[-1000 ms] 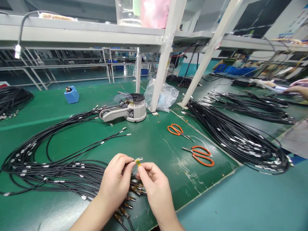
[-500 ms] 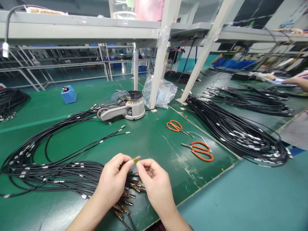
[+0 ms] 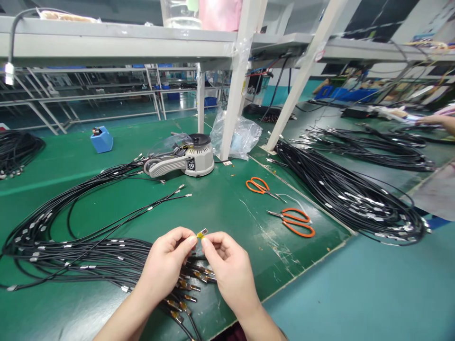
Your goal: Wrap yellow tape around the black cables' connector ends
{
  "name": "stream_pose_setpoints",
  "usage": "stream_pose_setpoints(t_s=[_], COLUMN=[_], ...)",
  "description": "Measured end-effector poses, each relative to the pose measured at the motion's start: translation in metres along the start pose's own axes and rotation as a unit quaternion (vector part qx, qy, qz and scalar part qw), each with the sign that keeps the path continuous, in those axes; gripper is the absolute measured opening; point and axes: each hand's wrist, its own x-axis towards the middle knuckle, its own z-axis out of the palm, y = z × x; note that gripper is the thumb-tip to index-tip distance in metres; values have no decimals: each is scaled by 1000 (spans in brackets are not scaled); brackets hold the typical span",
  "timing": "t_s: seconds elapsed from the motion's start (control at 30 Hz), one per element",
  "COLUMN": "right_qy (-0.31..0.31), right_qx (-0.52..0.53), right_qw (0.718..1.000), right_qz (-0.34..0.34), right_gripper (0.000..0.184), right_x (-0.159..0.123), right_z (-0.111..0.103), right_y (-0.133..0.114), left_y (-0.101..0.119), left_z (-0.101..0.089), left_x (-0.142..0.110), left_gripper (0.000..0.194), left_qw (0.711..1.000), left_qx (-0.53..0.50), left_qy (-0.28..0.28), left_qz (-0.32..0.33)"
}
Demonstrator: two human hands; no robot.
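A person's bare hands meet over a green worktable (image 3: 220, 208), close to its near edge, holding up a small metal connector (image 3: 204, 232) with a strip of yellow tape (image 3: 200, 235) at its base. The connector's long axis runs slantwise, its free end pointing to the right and slightly away from the person. The left hand (image 3: 167, 260) is closed in a pinch just behind the connector; the right hand (image 3: 232, 272) has thumb and fingertip together at the tape, its other fingers curled. Below and to the left, black cables (image 3: 95, 255) sweep round in a wide loop, with amber-wrapped ends (image 3: 185, 286) gathered under the hands. The tabletop is glossy and scratched. On it stand a grey tape dispenser (image 3: 199, 161) and a blue holder (image 3: 103, 141); to the right lie 2 pairs of orange-handled scissors (image 3: 284, 217), apart from each other. Beyond the table's right seam rests another heap of black cables (image 3: 341, 194), and at the far right another person's hand (image 3: 441, 121) shows. White posts carry a shelf (image 3: 117, 45) overhead; racks fill the room behind. The dispenser's dark label (image 3: 191, 164) has pale print too small to read.
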Motion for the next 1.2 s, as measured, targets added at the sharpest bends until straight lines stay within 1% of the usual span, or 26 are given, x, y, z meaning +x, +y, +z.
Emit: stream_pose_setpoints(t_s=[0.2, 0.33, 0.5, 0.63, 0.77, 0.9, 0.97, 1.03, 1.1, 1.13, 1.2], right_qy=[-19, -33, -48, -63, -79, -77, -86, -119, -152, -159, -150], right_qx=[13, 11, 22, 51, 79, 86, 105, 123, 130, 134, 150], right_qw=[1000, 999, 998, 997, 993, 992, 989, 984, 980, 978, 977], right_qz=[-4, -18, -24, -5, 30, 51, 52, 43, 23, 15, 12], right_gripper=[13, 14, 14, 14, 16, 16, 16, 16, 10, 11, 14], right_x=[2, 3, 5, 4, 3, 4, 4, 5, 7, 8, 10], right_z=[0, -2, -4, -5, -5, -7, -8, -9, -8, -7, -5], right_y=[0, 0, -3, -8, -11, -12, -12, -12, -11, -11, -10], left_y=[-2, -2, -3, -2, 0, 0, -2, -5, -6, -6, -5], left_z=[-2, -5, -10, -14, -18, -21, -22, -24, -25, -25, -24], left_x=[2, 3, 6, 7, 5, 5, 5, 6, 8, 9, 9], left_gripper=[27, 28, 33, 34, 35, 35, 36, 38, 39, 39, 38], left_qw=[996, 988, 984, 980, 979, 975, 972, 966, 957, 954, 957], left_qx=[-85, -125, -125, -119, -92, -80, -92, -112, -133, -143, -148], left_qy=[-37, -82, -129, -162, -182, -205, -214, -232, -257, -263, -248], left_qz=[-14, -27, -16, 1, 18, 21, 16, 3, -15, -21, -16])
